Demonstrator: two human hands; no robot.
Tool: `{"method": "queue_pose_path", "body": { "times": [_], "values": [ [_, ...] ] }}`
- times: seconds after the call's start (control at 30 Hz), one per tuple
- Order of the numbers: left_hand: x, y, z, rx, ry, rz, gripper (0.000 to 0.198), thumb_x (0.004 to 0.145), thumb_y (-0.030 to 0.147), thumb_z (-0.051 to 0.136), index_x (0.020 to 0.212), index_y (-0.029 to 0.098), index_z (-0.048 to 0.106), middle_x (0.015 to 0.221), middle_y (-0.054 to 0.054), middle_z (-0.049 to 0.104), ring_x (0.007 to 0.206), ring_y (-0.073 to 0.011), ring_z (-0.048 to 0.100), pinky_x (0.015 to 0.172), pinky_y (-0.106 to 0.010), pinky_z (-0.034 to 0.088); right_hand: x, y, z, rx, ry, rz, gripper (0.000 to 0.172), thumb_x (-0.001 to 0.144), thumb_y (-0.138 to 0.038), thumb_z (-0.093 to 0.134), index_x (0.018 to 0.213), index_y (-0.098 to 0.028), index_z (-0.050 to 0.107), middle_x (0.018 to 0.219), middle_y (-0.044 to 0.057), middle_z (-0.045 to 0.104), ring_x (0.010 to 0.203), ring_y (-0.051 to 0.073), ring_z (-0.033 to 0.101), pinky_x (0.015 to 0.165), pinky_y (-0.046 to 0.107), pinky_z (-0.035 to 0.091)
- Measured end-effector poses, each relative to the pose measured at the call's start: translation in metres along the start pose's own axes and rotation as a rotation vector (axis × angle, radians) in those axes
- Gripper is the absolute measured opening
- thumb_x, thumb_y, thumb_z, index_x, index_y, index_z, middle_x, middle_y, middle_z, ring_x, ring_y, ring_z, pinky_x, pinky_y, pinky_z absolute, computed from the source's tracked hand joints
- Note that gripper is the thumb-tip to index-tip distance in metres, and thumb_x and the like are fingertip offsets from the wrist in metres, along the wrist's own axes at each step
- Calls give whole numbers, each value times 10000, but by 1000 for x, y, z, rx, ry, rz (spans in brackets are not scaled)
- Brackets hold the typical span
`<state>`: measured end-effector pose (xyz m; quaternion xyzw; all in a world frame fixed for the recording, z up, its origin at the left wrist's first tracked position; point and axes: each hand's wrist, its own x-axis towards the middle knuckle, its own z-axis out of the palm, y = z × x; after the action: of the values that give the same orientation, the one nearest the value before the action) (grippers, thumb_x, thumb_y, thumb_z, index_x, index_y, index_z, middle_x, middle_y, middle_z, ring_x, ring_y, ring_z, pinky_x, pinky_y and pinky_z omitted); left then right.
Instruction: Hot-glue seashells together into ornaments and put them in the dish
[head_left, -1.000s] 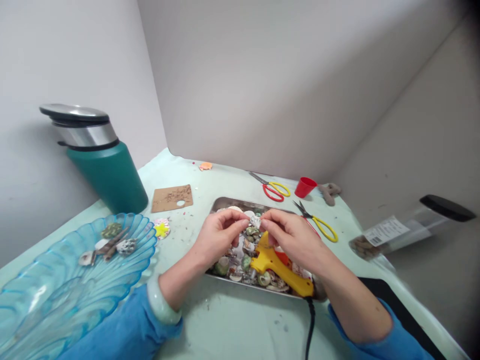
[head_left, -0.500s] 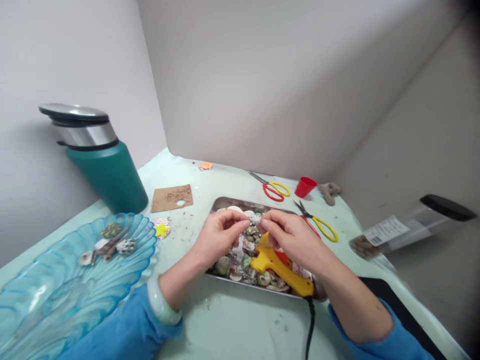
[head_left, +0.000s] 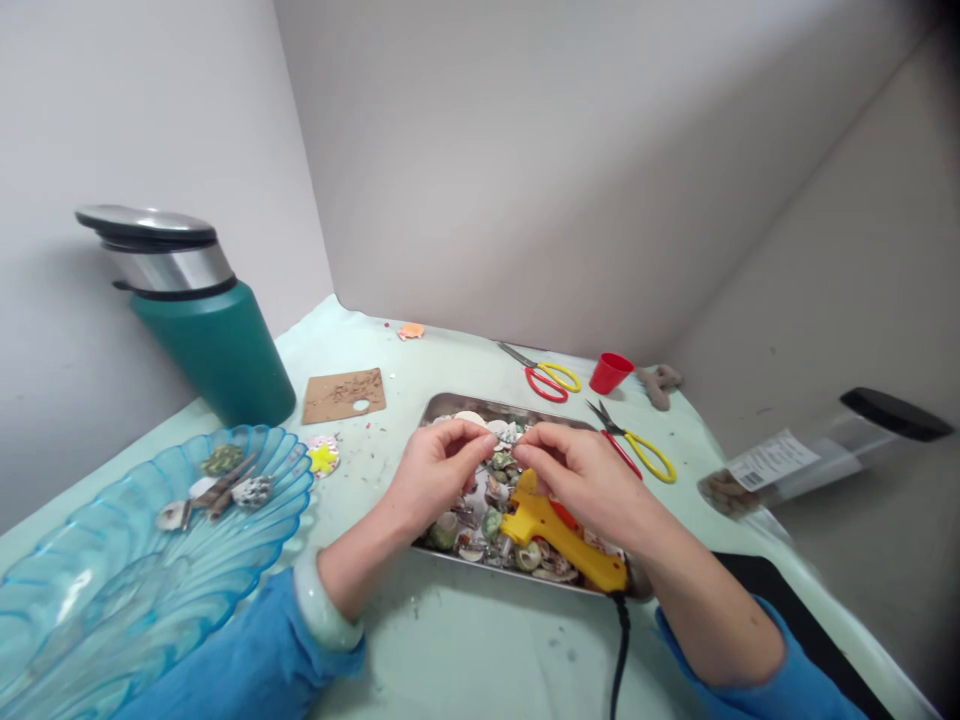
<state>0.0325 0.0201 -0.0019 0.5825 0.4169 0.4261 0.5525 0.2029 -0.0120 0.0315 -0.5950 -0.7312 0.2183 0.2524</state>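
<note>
Over the tray, the fingertips of my left hand (head_left: 450,465) and my right hand (head_left: 577,470) meet in a pinch on a small grey-white shell (head_left: 505,437). Fingers cover much of it, so its full shape is hidden. Beneath them, a metal tray (head_left: 480,567) holds several shells, whitish and green. A yellow glue gun (head_left: 570,545) lies across the tray's right side, partly under my right hand, its black cord running off the near edge.
At left, a blue scalloped dish (head_left: 142,580) carries several shells and driftwood bits. Behind it stands a green bottle (head_left: 217,350), near a brown card (head_left: 343,396). Two scissors (head_left: 551,378), a red cup (head_left: 611,373) and a clear jar (head_left: 810,460) are toward the right.
My right fingertips have shifted slightly left, closer to my left ones, and the small shell has turned between them. The tray and glue gun stay put.
</note>
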Motion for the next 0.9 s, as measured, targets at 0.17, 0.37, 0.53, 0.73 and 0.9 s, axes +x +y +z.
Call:
{"method": "queue_pose_path", "body": {
  "times": [0.17,0.37,0.53,0.73,0.9],
  "values": [
    [1,1,0,40,-6,-9,265,772,412,619,723,152,600,436,59,464,418,-77,400,421,-193,328,0,-1,0,-59,41,-6,193,887,-295,479,750,-211,584,607,-33,586,520,114,501,516,236,330],
    [0,-1,-1,92,-26,-24,317,790,458,587,689,158,577,426,65,447,398,-64,374,408,-183,298,-1,-1,0,-92,45,-39,216,910,-283,451,728,-208,539,618,-33,571,533,117,483,520,239,318],
    [0,-3,0,53,11,-11,296,796,449,592,719,167,548,455,74,448,394,-61,389,402,-182,316,-1,-2,0,-104,43,-64,255,923,-276,422,685,-206,483,612,-32,536,542,121,463,524,241,310],
    [0,-2,-1,-39,-138,33,333,732,368,675,988,170,596,805,8,603,477,-57,477,440,-204,398,-1,-2,0,-110,53,-50,258,923,-265,396,687,-206,480,607,-23,549,554,132,484,525,248,304],
    [0,-3,-1,-20,-176,7,319,750,316,662,1013,157,576,579,62,507,472,-74,476,455,-195,399,0,-2,1,-108,54,-48,248,924,-263,395,704,-205,493,601,-28,552,558,131,489,530,250,301]
  ]
}}
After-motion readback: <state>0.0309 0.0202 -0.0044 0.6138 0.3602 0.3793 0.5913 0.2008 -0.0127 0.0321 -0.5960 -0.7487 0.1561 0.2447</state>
